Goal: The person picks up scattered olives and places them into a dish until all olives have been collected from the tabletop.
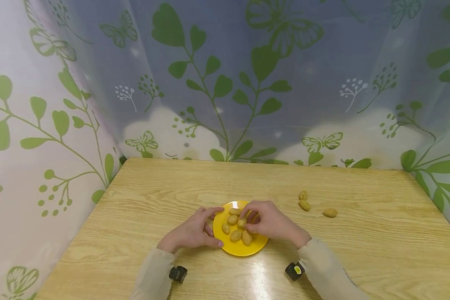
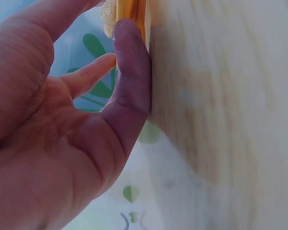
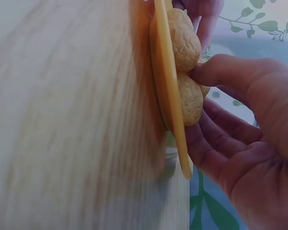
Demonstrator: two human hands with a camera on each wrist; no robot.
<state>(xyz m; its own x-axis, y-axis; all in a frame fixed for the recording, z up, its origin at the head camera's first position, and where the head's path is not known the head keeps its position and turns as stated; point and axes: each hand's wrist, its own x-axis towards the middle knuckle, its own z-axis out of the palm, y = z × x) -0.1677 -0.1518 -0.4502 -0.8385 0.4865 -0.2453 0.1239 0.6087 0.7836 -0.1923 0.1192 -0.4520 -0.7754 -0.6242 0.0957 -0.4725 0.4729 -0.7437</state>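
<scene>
A yellow plate (image 1: pixel 241 251) lies on the table with several tan, rough-skinned peanuts in their shells, such as this peanut (image 1: pixel 236 236), spread over it. My left hand (image 1: pixel 191 231) holds the plate by its left rim, thumb at the near side and fingers at the far side. In the left wrist view a curled finger (image 2: pixel 132 72) rests against the plate's edge. Over the right part of the plate, my right hand (image 1: pixel 271 223) pinches a peanut (image 1: pixel 241 222) between thumb and fingertips. The right wrist view shows nearer peanuts (image 3: pixel 189 98) partly covering that one.
To the right of the plate, two peanuts (image 1: pixel 304 204) lie close together on the wooden table (image 1: pixel 165 187), and a single peanut (image 1: pixel 330 213) lies farther right. A leaf-patterned curtain (image 1: pixel 225 104) hangs behind the table and along its sides.
</scene>
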